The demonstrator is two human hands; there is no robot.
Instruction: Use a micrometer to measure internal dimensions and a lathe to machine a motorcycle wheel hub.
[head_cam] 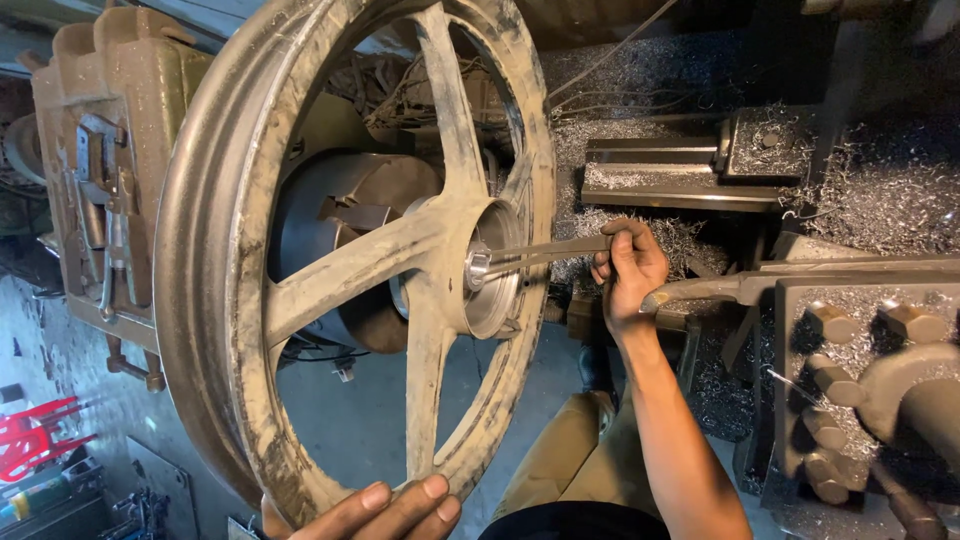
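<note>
Nearest the camera, the left hand (385, 508) was flat against the bottom of the wheel rim (205, 270), fingers spread on the dirty metal, so its grip was open and just resting there rather than wrapped around anything. A bit further out, the right hand (628, 268) was closed around a pair of calipers (545, 250), grip tight on the joined end, with the two thin legs reaching left to the hub (488, 270). The tips sat right at the shiny machined bore in the middle of the hub, touching it as far as I could tell, though it was hard to say which edge exactly.

The wheel itself was a big five-spoke casting, rusty and dusty, standing upright and mounted on the lathe chuck (340, 235) behind it. To the right, the tool post (860, 380) with its chunky square-head bolts sat close to the forearm, and a cutting tool (700, 290) poked out just below the right hand. Further back, the lathe bed (680, 170) was buried in silvery metal shavings (890, 190).
</note>
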